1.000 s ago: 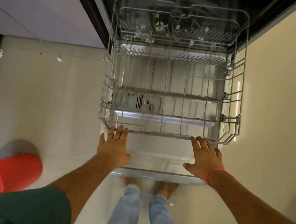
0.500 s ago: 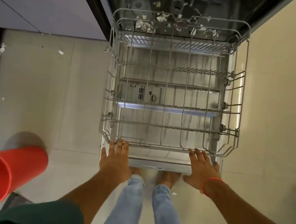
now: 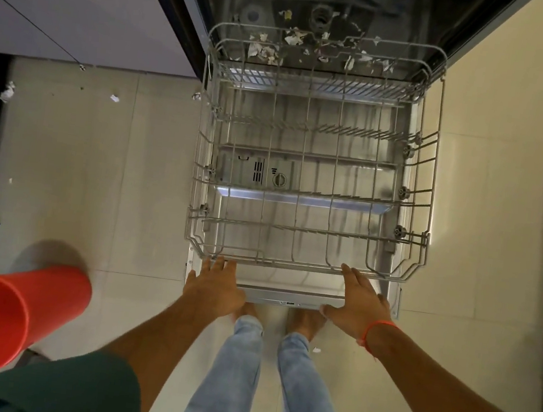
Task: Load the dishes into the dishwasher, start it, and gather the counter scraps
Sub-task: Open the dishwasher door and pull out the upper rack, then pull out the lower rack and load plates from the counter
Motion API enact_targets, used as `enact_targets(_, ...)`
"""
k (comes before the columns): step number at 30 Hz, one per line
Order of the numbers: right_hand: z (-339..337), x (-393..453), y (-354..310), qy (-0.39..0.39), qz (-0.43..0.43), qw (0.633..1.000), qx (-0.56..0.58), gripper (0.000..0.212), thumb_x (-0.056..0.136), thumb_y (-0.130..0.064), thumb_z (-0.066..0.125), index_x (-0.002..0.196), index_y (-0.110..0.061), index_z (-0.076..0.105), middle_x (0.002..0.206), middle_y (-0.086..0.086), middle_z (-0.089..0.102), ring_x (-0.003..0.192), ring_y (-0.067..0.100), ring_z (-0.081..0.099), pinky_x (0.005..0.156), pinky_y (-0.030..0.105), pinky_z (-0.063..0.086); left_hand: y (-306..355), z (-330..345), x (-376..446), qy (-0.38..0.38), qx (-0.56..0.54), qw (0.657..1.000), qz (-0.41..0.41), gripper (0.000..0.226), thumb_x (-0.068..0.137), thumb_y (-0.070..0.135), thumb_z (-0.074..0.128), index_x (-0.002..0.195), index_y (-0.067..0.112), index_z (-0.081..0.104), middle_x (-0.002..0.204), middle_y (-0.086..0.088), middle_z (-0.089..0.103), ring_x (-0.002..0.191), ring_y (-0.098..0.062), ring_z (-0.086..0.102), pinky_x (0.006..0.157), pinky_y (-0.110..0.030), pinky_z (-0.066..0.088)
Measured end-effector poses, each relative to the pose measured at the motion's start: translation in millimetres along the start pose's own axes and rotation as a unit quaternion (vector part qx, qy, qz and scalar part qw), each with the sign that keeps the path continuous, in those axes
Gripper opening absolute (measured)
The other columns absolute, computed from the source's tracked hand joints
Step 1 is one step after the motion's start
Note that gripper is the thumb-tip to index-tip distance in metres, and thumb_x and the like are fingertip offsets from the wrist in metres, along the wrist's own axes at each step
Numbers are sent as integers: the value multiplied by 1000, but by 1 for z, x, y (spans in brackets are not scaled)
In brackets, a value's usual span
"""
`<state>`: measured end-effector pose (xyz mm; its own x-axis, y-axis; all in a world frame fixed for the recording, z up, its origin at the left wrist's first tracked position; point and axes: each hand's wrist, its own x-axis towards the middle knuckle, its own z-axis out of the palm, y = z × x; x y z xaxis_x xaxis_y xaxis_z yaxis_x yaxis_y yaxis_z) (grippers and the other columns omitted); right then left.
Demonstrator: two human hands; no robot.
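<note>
Wire rack (image 3: 315, 163) empty, sits over open door; both hands (image 3: 214, 288) spread flat at its front edge.

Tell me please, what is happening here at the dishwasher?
A person stands at the open dishwasher with both hands on the front edge of the empty rack, which is drawn out over the door. The left hand and right hand lie flat, fingers straight. Paper scraps lie inside the tub. No dishes are loaded.
</note>
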<state>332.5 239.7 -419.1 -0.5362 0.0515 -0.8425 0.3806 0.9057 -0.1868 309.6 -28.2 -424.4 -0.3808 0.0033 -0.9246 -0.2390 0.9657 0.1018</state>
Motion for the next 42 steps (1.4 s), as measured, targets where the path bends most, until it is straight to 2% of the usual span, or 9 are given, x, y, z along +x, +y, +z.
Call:
enact_targets(2,1,-13,-8,26,5,997,79,99,88,-47,69,161,-24,6,168,2,11,154,24,14,123,52,17,8,-7,-14,21,-125,992,-7,75,91,36,55,158,23,24,165,-5,25,151,-28,23,119,-51,28)
enact_targets(7,-17,-50,-37,89,22,960,264,93,90,-50,67,160,-24,12,168,0,14,153,23,18,123,50,21,29,-22,-66,122,-304,944,29,72,101,35,53,161,23,16,169,-2,13,155,-21,14,124,-43,21)
enact_targets(15,-90,-127,-86,132,4,902,412,89,93,-46,66,161,-19,15,167,2,16,153,23,18,124,42,20,48,-66,-190,136,-525,839,53,69,102,37,55,160,33,19,166,8,21,148,-16,30,114,-29,28)
enact_targets(21,-154,-203,-124,149,-37,858,490,85,93,-46,66,160,-24,18,166,1,19,151,25,25,122,48,26,49,-106,-288,153,-576,798,88,65,102,41,54,158,37,23,160,13,30,146,-12,32,115,-30,27)
enact_targets(25,-183,-259,-151,154,-76,830,531,85,93,-48,65,160,-24,18,166,-1,18,151,23,24,121,48,26,46,-130,-347,173,-604,771,104,63,103,38,54,158,36,24,158,16,30,141,-5,31,105,-25,27)
enact_targets(28,-197,-299,-165,152,-112,831,523,84,93,-50,64,160,-25,18,167,-2,16,151,21,22,121,46,25,49,-146,-387,196,-610,760,111,63,103,38,53,158,35,24,162,11,27,143,-10,32,100,-25,27)
enact_targets(31,-211,-334,-173,144,-148,827,522,84,94,-49,63,160,-27,16,167,-2,15,151,21,23,117,42,27,56,-154,-426,215,-619,742,138,60,104,35,51,158,32,25,158,11,33,127,0,33,96,-24,24)
enact_targets(35,-231,-370,-178,152,-176,826,514,81,95,-49,62,160,-28,18,166,-3,18,150,21,25,115,42,27,59,-158,-463,235,-634,722,144,63,103,39,52,158,37,22,163,10,28,146,-10,27,98,-28,21)
enact_targets(42,-257,-414,-209,150,-266,818,488,78,94,-50,62,159,-28,24,165,-4,24,149,19,28,112,38,29,45,-166,-514,306,-645,682,160,66,102,42,53,159,40,19,165,9,24,148,-12,26,98,-29,22)
